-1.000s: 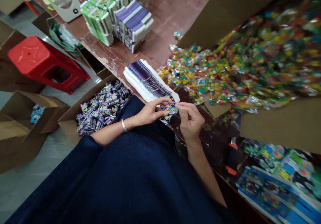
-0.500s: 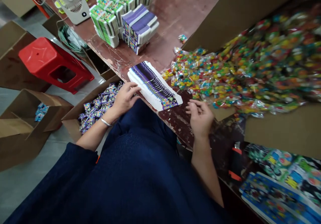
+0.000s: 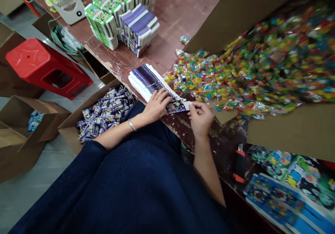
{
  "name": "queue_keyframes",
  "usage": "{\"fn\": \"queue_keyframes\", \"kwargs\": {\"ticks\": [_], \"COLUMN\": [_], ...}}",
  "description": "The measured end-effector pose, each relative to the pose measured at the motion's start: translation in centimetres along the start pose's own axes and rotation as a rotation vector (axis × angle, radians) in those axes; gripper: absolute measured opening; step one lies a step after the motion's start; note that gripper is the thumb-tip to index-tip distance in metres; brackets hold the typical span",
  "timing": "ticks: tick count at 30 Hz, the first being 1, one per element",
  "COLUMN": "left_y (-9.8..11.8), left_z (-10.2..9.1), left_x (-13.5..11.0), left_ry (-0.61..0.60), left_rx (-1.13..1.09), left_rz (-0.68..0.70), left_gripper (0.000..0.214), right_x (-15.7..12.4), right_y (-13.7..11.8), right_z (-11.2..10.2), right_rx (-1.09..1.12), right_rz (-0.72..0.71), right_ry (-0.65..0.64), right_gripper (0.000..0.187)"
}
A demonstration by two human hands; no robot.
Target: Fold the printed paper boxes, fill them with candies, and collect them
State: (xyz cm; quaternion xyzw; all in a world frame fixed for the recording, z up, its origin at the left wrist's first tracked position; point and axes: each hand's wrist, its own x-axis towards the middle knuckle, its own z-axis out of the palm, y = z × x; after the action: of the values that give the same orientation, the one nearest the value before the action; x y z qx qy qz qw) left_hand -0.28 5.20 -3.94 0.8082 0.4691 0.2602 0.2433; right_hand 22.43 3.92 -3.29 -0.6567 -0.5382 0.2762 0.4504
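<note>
A fanned-out row of flat purple printed carton blanks with white edges lies along the table's near edge. My left hand, a silver bangle on its wrist, rests on the right part of the row with fingers stretched out. At the row's right end, my right hand pinches the white tab of a carton blank between thumb and forefinger. That blank's printed part is partly hidden behind my left fingers. Past the row lies a heap of small clear bags of colourful candies.
Banded bundles of green cartons and purple cartons stand at the back, near a white fan. Below left are a box of small purple packs and a red stool. A black-and-orange tool lies right, beside blue printed sheets.
My left hand has moved right from the row's left side onto its right part. My right hand, earlier apart from the cartons, has closed on a white tab. The view has shifted slightly.
</note>
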Motion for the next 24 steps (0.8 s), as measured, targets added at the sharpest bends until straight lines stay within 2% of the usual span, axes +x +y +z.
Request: {"fn": "queue_keyframes", "kwargs": {"ticks": [2, 4, 7, 9, 10, 13, 16, 18, 21, 24], "left_y": [1.1, 2.2, 3.1, 3.2, 3.2, 3.0, 3.0, 3.0, 3.1, 3.3], "left_z": [-1.4, -2.9, -4.3, -4.3, -4.0, -3.0, -2.5, -2.4, -2.4, -2.3], "left_x": [0.1, 0.4, 0.9, 1.2, 1.2, 0.9, 0.6, 0.5, 0.5, 0.3], "left_ry": [0.014, -0.030, -0.275, -0.441, -0.484, -0.499, -0.475, -0.455, -0.429, -0.463], "left_rx": [-0.155, -0.398, -0.824, -1.044, -1.132, -1.346, -1.463, -1.471, -1.417, -1.317], "left_rz": [-0.027, -0.077, -0.149, -0.200, -0.230, -0.302, -0.297, -0.288, -0.286, -0.240], "left_gripper": [0.046, 0.029, 0.035, 0.038, 0.039, 0.047, 0.051, 0.053, 0.055, 0.052], "right_x": [-0.4, -0.6, -1.1, -1.6, -1.9, -2.7, -3.4, -3.6, -3.6, -3.2], "right_y": [-1.4, -2.9, -4.9, -5.7, -6.0, -6.3, -6.3, -6.2, -5.9, -5.7], "right_z": [-0.9, -1.8, -2.6, -2.7, -2.7, -2.8, -3.1, -3.3, -3.4, -3.5], "right_rx": [0.175, 0.258, 0.261, 0.250, 0.241, 0.135, -0.036, -0.066, 0.028, 0.144], "right_rz": [0.082, 0.085, 0.043, 0.023, 0.008, -0.095, -0.225, -0.237, -0.136, -0.029], "right_ry": [-0.045, -0.095, -0.129, -0.138, -0.133, -0.081, -0.068, -0.194, -0.386, -0.455], "right_gripper": [0.022, 0.024, 0.026, 0.025, 0.024, 0.023, 0.037, 0.041, 0.039, 0.030]}}
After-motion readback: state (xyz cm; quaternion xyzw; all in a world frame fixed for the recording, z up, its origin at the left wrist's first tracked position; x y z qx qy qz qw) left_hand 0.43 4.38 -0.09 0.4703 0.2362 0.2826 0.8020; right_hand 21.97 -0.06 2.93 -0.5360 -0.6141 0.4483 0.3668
